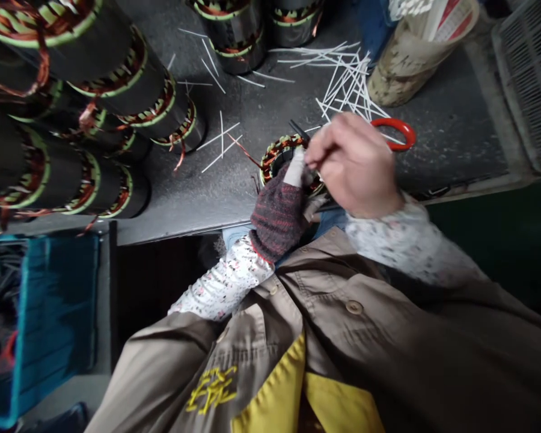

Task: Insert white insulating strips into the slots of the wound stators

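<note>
A small motor stator (270,159) with copper windings and a pale green rim sits near the bench's front edge. My left hand (279,207), in a dark knitted glove with a white-covered fingertip, is closed on its near side. My bare right hand (356,162) is pinched above the stator's right side, slightly blurred; what lies between its fingertips is too small to make out. Behind that hand show a red handle loop (410,135) and a dark pointed tip (298,130), perhaps of one pair of scissors; the hand hides the part between. A copper lead sticks out leftward from the stator.
Stacked stators (112,84) fill the left of the bench, with more stators (229,30) at the back. Thin white strips (347,78) lie scattered beside a stained tub (401,66). A grey plastic basket (529,90) stands far right, a blue crate (58,313) lower left.
</note>
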The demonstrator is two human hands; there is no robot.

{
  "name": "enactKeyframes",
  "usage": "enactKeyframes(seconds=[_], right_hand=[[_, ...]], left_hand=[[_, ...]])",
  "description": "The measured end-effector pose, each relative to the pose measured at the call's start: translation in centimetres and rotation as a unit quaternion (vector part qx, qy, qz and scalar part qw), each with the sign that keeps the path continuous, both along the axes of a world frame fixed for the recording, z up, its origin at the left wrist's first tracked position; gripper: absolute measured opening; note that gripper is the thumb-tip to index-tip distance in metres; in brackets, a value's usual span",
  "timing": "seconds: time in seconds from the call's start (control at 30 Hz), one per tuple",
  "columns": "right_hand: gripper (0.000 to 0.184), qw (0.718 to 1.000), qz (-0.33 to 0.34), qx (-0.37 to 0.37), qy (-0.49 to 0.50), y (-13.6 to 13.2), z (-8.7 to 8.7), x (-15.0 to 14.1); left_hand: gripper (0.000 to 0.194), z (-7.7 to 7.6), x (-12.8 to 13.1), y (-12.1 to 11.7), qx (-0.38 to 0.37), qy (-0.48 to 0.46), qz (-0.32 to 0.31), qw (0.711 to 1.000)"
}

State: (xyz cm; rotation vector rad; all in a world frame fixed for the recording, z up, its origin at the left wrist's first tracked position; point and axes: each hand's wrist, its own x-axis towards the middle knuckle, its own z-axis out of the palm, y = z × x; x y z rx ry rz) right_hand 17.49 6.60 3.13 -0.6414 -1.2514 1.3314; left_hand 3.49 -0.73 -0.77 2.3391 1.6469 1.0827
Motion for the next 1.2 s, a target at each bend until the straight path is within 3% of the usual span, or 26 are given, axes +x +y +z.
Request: enactKeyframes(seconds=[0.07,0.13,0.2,0.3,0.43,0.57,0.73,0.83,0.9,1.0,1.1,1.2], right_hand=[[0.046,0.996,-0.064,0.04,-0.047,0.5,-1.1,-0.9],[0.051,0.975,-0.097,0.134,-0.146,0.0,-2.3,-0.6],[0.046,0.935,-0.082,0.222,-0.265,-0.8,-3.6,0.5],[0.021,0.894,-0.044,0.237,-0.379,-1.6,-5.3,2.0],[0.009,0.896,-0.027,0.239,-0.374,-0.8,-6.4,2.3],[0.008,0.91,-0.014,0.245,-0.334,0.0,-6.4,2.1],[0.007,0.907,-0.007,0.253,-0.337,-0.7,-5.4,2.3],[0.013,0.913,-0.07,0.271,-0.297,0.1,-4.0,3.9],[0.018,0.909,-0.203,0.265,-0.248,2.3,-3.1,5.6],[0.012,0.866,-0.37,0.23,-0.248,8.0,-2.3,8.5],[0.014,0.833,-0.401,0.206,-0.32,14.2,-2.5,10.4],[0.016,0.821,-0.399,0.221,-0.344,17.3,-2.7,11.3]], left_hand=[[0.071,0.5,-0.2,-0.3,0.008,0.03,-0.009,0.999],[0.062,1.7,-1.2,-0.6,0.044,0.095,-0.03,0.994],[0.049,3.1,-2.8,-0.7,0.086,0.17,-0.059,0.98],[0.038,5.2,-5.1,0.0,0.074,0.273,-0.105,0.953],[0.034,6.6,-6.9,2.0,-0.024,0.353,-0.147,0.924],[0.038,7.2,-7.4,4.4,-0.069,0.291,-0.224,0.927],[0.04,7.9,-7.2,6.1,-0.125,0.239,-0.285,0.92],[0.033,7.5,-7.5,5.9,-0.1,0.182,-0.303,0.93],[0.025,6.5,-7.9,5.6,-0.062,0.123,-0.311,0.941],[0.019,4.4,-8.0,5.4,-0.034,0.097,-0.327,0.939],[0.012,2.4,-7.2,5.1,0.017,0.077,-0.289,0.954],[0.011,0.9,-6.1,4.1,0.107,0.075,-0.207,0.97]])
